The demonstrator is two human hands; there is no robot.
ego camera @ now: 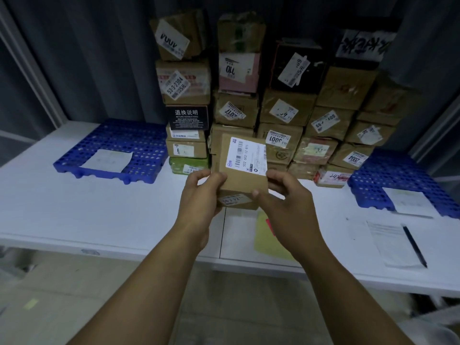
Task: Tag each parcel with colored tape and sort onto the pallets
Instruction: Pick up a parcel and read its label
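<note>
A small brown cardboard parcel [242, 180] with a white barcode label is held up over the middle of the white table [74, 207]. My left hand [201, 195] grips its lower left corner and my right hand [283, 197] grips its lower right edge, thumb on the front face. Behind it rises a stack of several labelled parcels [273, 100]. One blue pallet [117, 148] lies at the table's left and another blue pallet [408, 180] at the right, each carrying a white paper sheet. A yellow sheet with red tape [267, 235] lies under my right wrist.
A printed paper [388, 242] with a black pen [414, 246] on it lies at the table's front right. The parcel stack stands against a dark corrugated wall. The floor shows below the table's front edge.
</note>
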